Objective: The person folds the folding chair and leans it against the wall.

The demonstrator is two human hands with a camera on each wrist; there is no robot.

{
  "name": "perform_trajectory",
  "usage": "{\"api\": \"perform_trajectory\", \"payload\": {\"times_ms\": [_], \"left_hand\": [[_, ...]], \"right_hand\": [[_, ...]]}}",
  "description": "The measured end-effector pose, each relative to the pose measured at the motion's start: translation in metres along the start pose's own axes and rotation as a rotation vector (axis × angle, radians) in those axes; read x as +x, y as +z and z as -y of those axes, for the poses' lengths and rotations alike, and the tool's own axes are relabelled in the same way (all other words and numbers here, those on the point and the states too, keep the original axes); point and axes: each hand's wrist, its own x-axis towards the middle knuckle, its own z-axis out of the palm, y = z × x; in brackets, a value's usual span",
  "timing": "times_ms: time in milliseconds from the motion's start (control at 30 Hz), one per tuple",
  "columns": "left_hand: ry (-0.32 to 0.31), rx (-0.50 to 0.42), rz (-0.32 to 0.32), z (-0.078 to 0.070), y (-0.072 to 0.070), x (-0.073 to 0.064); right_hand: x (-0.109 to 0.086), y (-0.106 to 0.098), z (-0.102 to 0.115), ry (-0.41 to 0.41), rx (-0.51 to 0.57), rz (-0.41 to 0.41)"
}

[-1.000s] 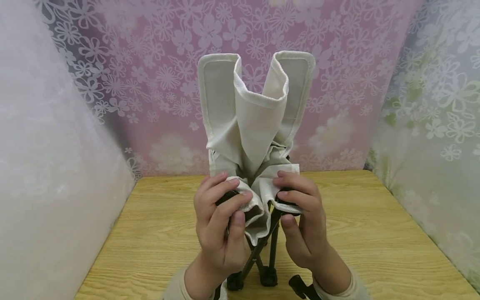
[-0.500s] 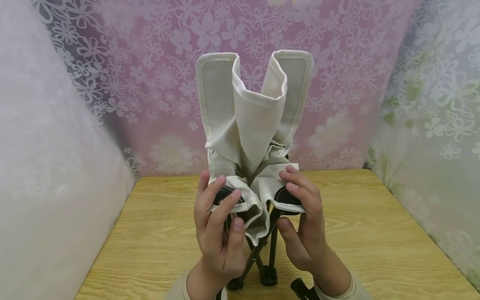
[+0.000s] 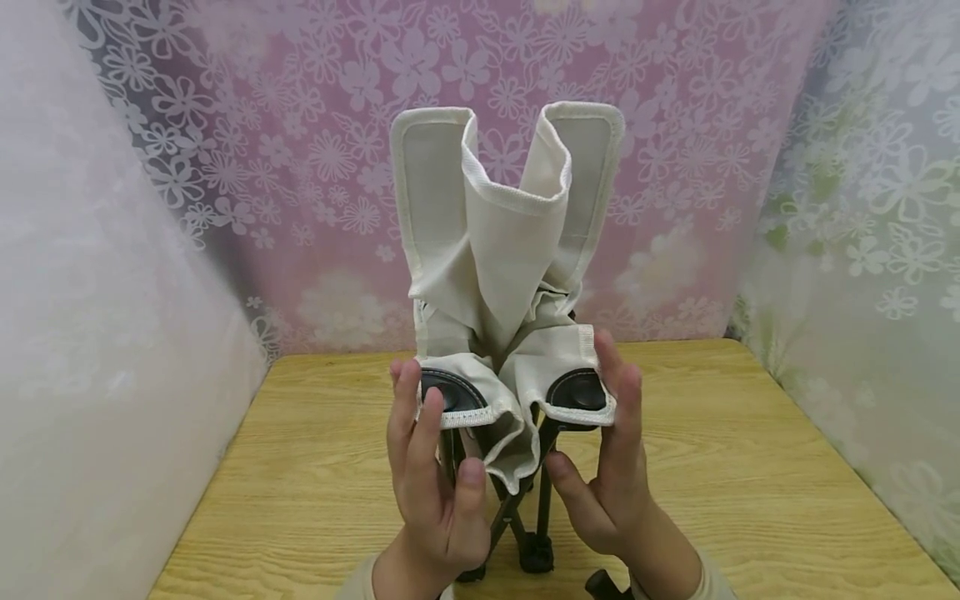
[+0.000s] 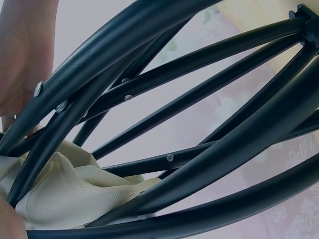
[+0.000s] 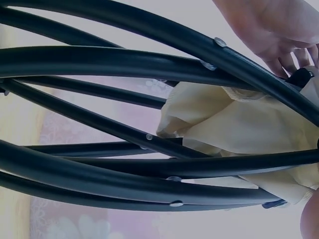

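Note:
A small folding chair with a cream fabric seat and back (image 3: pixel 517 242) stands partly folded, its fabric creased inward. Black plastic caps sit at the front corners, the left cap (image 3: pixel 459 392) and the right cap (image 3: pixel 576 389). My left hand (image 3: pixel 438 492) is beside the left corner, fingers extended upward and the thumb apart from them. At the right corner, my right hand (image 3: pixel 622 471) has straight fingers along the fabric's outer edge, its thumb near a leg. Both wrist views show the black tube legs (image 4: pixel 174 107) crossing at rivets, with bunched cream fabric (image 5: pixel 239 119) among them.
The chair stands on a wood-grain table (image 3: pixel 750 467). A black tube end (image 3: pixel 602 583) shows by the right wrist at the bottom edge. Behind is a pink flowered backdrop (image 3: pixel 330 167), with pale sheets at the left (image 3: pixel 112 333) and right (image 3: pixel 885 250).
Both hands have loosened from the front corners; their fingers have straightened and moved outward, uncovering the black caps. The chair keeps nearly the same shape and place.

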Motion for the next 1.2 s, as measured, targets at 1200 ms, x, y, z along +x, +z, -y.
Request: {"api": "perform_trajectory", "payload": {"times_ms": [1200], "left_hand": [[0.032,-0.073,0.066,0.005,-0.018,-0.017]], "right_hand": [[-0.031,-0.017,0.016,0.120,0.024,0.095]]}}
